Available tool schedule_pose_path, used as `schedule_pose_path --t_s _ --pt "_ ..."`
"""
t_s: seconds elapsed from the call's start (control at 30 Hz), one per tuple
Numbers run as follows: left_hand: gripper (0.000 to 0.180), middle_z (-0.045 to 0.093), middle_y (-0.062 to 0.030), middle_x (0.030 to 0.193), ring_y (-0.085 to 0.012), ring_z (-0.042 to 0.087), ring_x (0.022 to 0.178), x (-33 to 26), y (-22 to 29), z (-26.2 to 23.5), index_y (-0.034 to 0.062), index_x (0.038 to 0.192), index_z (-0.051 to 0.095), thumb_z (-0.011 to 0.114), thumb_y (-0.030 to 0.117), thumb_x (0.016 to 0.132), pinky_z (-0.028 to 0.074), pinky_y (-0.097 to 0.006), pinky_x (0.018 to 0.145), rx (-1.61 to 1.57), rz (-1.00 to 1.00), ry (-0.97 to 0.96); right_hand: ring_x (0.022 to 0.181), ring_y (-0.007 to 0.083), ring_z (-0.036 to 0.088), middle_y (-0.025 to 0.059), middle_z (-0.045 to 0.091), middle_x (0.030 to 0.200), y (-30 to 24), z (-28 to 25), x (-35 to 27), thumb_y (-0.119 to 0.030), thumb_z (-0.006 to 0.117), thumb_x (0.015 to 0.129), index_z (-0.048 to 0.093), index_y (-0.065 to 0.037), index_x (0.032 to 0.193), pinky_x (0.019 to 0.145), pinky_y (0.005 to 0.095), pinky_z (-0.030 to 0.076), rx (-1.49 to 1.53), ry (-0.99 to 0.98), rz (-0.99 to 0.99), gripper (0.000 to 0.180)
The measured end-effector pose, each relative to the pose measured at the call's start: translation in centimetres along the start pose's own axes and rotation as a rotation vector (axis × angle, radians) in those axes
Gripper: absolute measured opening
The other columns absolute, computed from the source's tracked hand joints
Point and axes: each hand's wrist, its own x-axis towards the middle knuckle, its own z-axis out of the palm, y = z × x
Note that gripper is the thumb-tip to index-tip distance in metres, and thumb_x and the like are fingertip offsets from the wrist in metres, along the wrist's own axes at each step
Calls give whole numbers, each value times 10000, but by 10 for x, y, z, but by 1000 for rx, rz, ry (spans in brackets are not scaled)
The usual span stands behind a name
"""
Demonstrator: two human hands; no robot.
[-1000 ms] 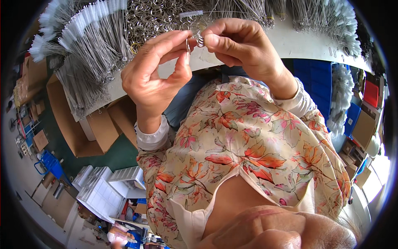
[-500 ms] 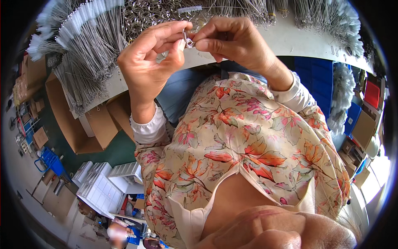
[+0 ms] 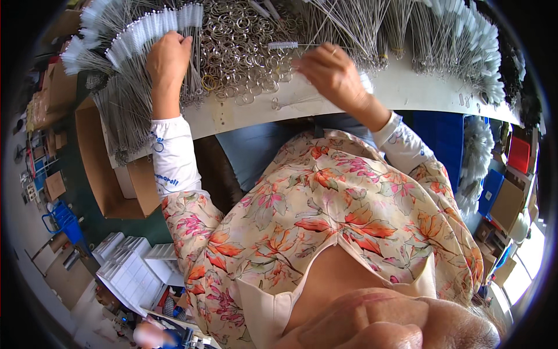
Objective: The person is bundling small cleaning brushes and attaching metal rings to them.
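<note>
My left hand (image 3: 168,58) reaches out to the left and lies on a fanned pile of thin wire brushes with white bristle tips (image 3: 139,29). Its fingers curl into the pile, and whether they grip a brush is hidden. My right hand (image 3: 332,71) hovers over the white table edge (image 3: 407,87). It pinches the wire stem of a single small white-tipped brush (image 3: 283,45), which points left over a heap of metal split rings (image 3: 238,41).
More bundles of wire brushes (image 3: 442,29) lie along the table's back and right. An open cardboard box (image 3: 107,174) stands below the table on the left, with white trays (image 3: 131,270) and a blue crate (image 3: 64,224) on the floor.
Both hands were together in front of me working a ring onto a brush. They have parted: the left went out to the brush pile, and the right moved toward the rings with a brush.
</note>
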Motion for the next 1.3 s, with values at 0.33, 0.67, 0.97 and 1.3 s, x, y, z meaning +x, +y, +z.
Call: schedule_pose_path --t_s 0.33,0.67,0.97,1.3 --pt "169 651 -180 750 -344 648 708 -15 20 -7 26 821 621 594 183 764 517 -439 636 41 20 218 842 264 590 80 572 841 32 -16 58 -146 602 715 642 -91 688 720 404 482 -271 -485 135 73" --pt "149 654 -142 809 -319 642 725 -17 9 7 33 773 627 603 180 763 514 -426 649 -95 56 317 585 85 573 66 646 666 70 -38 97 -244 670 788 701 -61 854 553 250 454 109 40 497 197" --pt "185 623 -79 773 -150 611 663 -12 -15 -61 32 975 548 515 205 916 489 -291 624 -1075 -118 770 595 79 457 6 509 754 90 -130 96 -244 533 919 585 -49 918 507 217 370 1020 704 787 202" --pt "399 587 -287 821 -452 562 771 -53 -210 21 -65 838 627 619 327 761 435 -464 670 -29 -369 -22 529 41 418 -36 578 647 159 -192 -28 -299 649 830 689 -87 891 493 224 369 -81 458 967 223"
